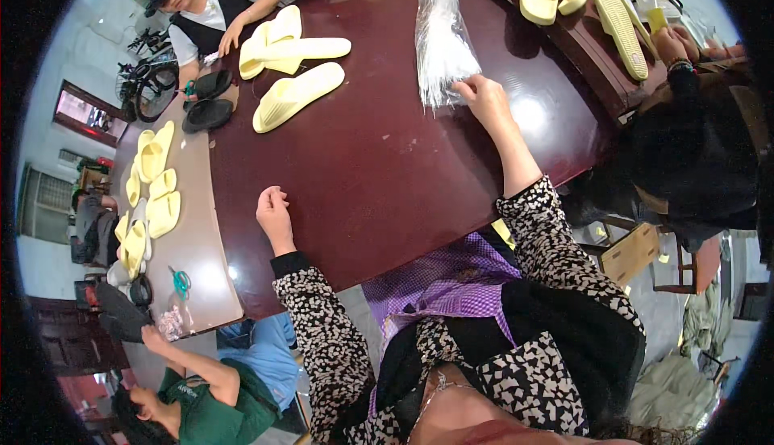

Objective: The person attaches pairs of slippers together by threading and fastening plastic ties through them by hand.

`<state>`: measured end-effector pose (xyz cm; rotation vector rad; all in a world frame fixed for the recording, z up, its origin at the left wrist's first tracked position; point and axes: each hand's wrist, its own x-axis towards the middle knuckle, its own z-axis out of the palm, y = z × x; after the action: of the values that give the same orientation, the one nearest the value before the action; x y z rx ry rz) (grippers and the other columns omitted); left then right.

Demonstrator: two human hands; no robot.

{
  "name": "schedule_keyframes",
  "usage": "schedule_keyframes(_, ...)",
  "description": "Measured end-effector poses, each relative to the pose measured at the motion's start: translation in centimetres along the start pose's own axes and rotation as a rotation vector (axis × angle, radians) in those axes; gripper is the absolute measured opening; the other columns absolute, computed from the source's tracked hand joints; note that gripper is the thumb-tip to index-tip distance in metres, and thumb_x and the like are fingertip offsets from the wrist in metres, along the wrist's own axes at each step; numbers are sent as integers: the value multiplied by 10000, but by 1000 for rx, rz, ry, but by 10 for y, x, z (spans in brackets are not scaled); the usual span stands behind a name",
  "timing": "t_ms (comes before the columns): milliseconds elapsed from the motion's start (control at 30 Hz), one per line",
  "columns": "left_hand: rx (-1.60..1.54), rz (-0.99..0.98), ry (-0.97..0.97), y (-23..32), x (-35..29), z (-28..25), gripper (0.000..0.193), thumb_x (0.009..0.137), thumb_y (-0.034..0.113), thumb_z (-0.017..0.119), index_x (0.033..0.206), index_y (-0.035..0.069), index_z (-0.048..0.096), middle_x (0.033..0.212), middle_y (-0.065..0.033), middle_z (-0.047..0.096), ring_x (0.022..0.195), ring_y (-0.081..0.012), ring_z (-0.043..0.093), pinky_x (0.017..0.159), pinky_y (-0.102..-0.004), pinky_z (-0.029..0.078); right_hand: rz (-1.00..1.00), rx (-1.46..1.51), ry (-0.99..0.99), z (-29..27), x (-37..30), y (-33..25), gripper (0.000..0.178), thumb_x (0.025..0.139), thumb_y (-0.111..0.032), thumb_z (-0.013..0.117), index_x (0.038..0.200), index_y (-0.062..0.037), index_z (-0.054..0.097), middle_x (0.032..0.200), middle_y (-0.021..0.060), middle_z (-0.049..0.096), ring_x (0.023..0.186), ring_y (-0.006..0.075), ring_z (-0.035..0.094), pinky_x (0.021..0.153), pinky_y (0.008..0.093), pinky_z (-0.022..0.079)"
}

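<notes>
A clear plastic bag [439, 30] full of thin white plastic strips [446, 74] lies at the far middle of the dark red table. My right hand [488, 100] reaches to the loose ends of the strips, thumb and fingertips pinched together on them. How many are between the fingers is too fine to make out. Nearer me, my left hand [275, 213] hovers over the table's left part. Its fingers are curled in, with nothing visible in them. Beyond it lie a pale yellow slipper [298, 97] and another pair of pale yellow slippers [282, 48], one crossing the other.
Black slippers [208, 110] lie before a person [211, 10] across the table. On the lighter table at left are yellow slippers [153, 155] and teal scissors [180, 282]. A person in green [211, 397] holds a dark slipper [121, 313]. More slippers [619, 32] crowd the far right table.
</notes>
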<state>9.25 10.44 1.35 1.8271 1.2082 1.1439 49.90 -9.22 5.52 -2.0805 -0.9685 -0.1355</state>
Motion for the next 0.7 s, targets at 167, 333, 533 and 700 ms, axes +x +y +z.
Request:
schedule_keyframes(167,-7,5,-7,-2,3,1,200,927,159,514,941,-9,623,736,-37,603,617,-92,536,574,-238,449,-82,-74,6,8,2,7,231,822,-241,622,809,-12,654,771,204,643,752,368,630,704,418,498)
schedule_keyframes(333,-43,30,-5,4,6,4,205,926,162,514,942,-12,621,731,-43,603,614,-97,536,574,-243,452,-88,-123,-74,-1,2,-1,188,816,-196,599,770,-23,655,740,168,660,686,315,648,708,411,519)
schedule_keyframes(533,-2,54,-24,-1,0,-2,208,923,168,522,940,-15,619,726,-54,608,628,-105,552,586,-250,467,-137,-206,-296,-21,-53,-23,160,767,-155,563,687,-31,625,668,148,642,632,277,636,719,431,504)
schedule_keyframes(700,-177,-45,-127,41,-12,19,168,919,135,523,932,-1,621,816,-30,607,674,-101,543,592,-235,442,-223,-163,-394,-47,-106,-34,174,747,-161,544,684,-12,611,674,167,632,659,325,628,753,459,453)
